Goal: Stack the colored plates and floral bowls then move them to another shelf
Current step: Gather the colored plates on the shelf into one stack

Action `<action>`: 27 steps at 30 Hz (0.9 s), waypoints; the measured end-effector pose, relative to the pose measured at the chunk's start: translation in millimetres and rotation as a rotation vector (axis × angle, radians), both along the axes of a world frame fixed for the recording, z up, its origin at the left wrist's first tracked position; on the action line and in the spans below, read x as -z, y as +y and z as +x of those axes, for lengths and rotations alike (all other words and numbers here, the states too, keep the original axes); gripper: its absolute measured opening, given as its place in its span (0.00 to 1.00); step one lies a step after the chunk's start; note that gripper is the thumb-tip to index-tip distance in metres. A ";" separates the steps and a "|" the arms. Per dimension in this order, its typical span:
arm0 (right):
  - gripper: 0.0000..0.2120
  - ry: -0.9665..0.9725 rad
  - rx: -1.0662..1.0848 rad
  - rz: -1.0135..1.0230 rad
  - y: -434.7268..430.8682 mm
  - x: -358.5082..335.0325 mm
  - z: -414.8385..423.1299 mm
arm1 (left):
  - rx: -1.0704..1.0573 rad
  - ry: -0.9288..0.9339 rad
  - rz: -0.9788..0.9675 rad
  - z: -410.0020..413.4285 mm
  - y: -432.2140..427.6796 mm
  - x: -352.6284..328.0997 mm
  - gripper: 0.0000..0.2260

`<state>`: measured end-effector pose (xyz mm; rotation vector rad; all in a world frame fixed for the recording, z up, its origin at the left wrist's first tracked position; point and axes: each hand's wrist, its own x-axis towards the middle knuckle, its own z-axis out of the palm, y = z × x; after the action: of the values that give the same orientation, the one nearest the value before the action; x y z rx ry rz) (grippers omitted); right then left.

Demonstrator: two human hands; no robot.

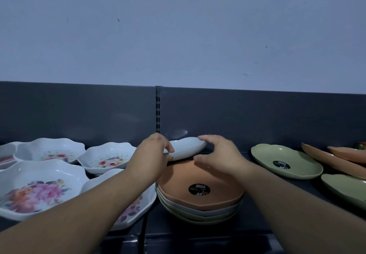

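Behind the plate stack (198, 212), a pale, scuffed wall (178, 25) is seen. Below it, a dark grey back panel (79, 111) is split by a slotted upright (157, 111) directly behind the stack. The stack is seated on a dark shelf (245, 230).

Left of the stack, floral bowls (37, 190) are laid out side by side, not nested. The largest is set at front left. One just beside the stack is partly covered by the left forearm. The others are set further back, with the leftmost cut off by the frame.

The stack is topped by the top orange plate (217, 192), with a pale plate under it and greenish ones lowest.

Right of the stack, two green plates (285, 160) are laid flat and apart, the nearer one cut by the frame. Further right, two orange plates (332, 160) are seen tilted and overlapped.

At the far edge of the stack, a white plate (186, 147) is held tilted with its right side raised. Contact with the stack's rim cannot be told.

The left hand (152, 154) is clamped on the plate's left rim, fingers curled together over the edge. The right hand (215, 154) is clamped on the right rim, fingers laid over the top and thumb lower on the near side.

A round dark sticker (199, 189) is stuck at the centre of the top orange plate. A similar one is seen on the farther green plate.
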<state>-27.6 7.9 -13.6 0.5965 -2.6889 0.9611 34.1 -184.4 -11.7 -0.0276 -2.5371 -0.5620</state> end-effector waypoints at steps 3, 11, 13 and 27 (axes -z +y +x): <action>0.35 -0.009 -0.020 -0.106 10.7 -6.8 1.0 | 0.035 0.107 -0.012 12.4 2.1 1.3 0.04; 0.36 -0.127 -0.166 -0.355 45.1 -0.5 20.2 | 0.114 0.250 0.018 54.4 23.4 9.8 0.05; 0.29 -0.124 -0.169 -0.382 52.4 1.2 31.0 | 0.104 0.257 0.020 65.0 34.8 12.3 0.07; 0.18 -0.051 -0.191 -0.376 95.3 23.9 73.6 | 0.001 0.284 0.175 111.1 104.2 57.5 0.13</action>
<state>46.0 103.2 -37.5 0.7602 -2.4271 1.5033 145.1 -80.2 -69.1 -0.0417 -2.2067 -0.7243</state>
